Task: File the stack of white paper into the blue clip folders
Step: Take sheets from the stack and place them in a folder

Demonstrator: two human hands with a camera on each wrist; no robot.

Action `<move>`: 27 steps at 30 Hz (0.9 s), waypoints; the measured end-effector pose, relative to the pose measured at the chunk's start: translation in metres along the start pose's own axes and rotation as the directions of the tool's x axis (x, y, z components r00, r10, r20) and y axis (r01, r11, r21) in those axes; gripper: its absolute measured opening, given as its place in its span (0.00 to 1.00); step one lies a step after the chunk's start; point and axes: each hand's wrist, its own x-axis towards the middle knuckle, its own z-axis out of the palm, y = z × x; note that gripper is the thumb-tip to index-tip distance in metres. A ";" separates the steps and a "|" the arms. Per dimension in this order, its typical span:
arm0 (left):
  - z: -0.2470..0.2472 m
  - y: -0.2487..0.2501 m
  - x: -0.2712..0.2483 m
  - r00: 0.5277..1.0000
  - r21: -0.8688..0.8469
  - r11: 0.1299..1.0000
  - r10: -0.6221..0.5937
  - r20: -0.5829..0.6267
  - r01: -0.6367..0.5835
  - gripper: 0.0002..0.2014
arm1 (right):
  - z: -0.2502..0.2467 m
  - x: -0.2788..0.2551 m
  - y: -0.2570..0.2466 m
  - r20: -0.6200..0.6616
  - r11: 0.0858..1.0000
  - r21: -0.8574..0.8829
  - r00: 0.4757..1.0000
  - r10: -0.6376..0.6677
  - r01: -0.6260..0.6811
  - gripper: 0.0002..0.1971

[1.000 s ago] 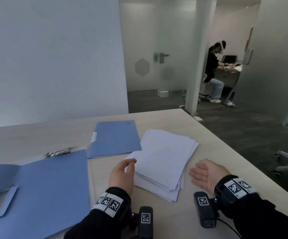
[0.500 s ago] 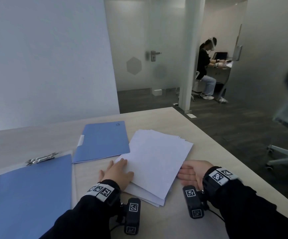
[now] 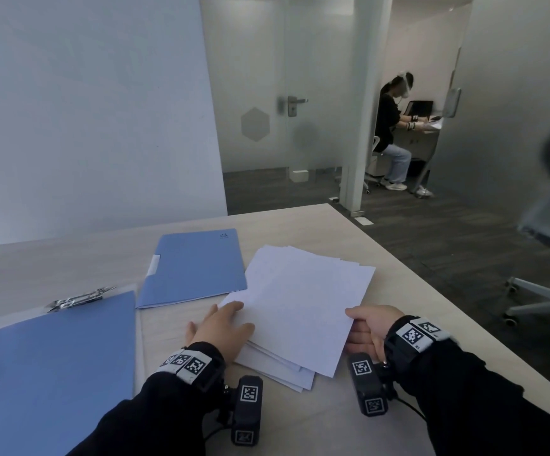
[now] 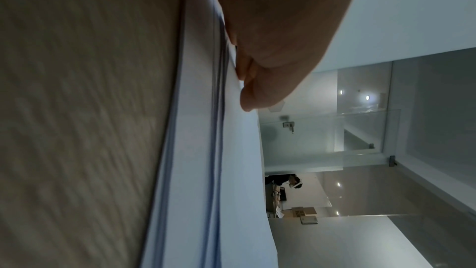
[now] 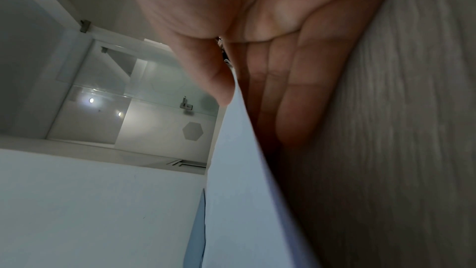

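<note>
A loose stack of white paper [image 3: 300, 307] lies askew on the light wooden table in the head view. My left hand [image 3: 224, 327] rests flat on its near left edge, fingers spread, and the left wrist view shows that hand [image 4: 270, 38] pressing down on the sheets [image 4: 195, 150]. My right hand [image 3: 354, 324] pinches the right edge of the top sheets, thumb above and straight fingers beneath, as the right wrist view shows [image 5: 239, 89]. A closed blue folder [image 3: 194, 268] lies just left of the stack. An open blue folder [image 3: 53, 373] with a metal clip [image 3: 76, 299] lies at the near left.
The table [image 3: 300, 429] ends at a slanted edge to the right, with dark floor and an office chair base [image 3: 536, 301] beyond it. A white wall stands behind the table. Far back, past a glass door, a person [image 3: 392, 133] sits at a desk.
My right hand moved left to the stack's right edge and took hold of the top sheets. My left hand settled flat on the stack's left edge. The head view shifted.
</note>
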 end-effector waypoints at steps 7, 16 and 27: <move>-0.003 -0.001 -0.004 0.999 -0.082 0.996 0.037 0.035 -0.034 0.16 | -0.001 0.000 -0.001 -0.023 0.998 -0.059 1.000 -0.007 0.006 0.09; -0.004 0.000 -0.006 1.000 -0.079 0.997 0.016 0.012 -0.015 0.23 | -0.017 0.025 0.007 -0.067 0.974 -0.222 0.996 -0.055 0.038 0.12; -0.011 0.002 -0.022 1.000 -0.282 0.959 0.004 0.019 0.001 0.18 | -0.023 -0.006 0.008 -0.133 0.935 -0.354 0.989 -0.070 0.019 0.16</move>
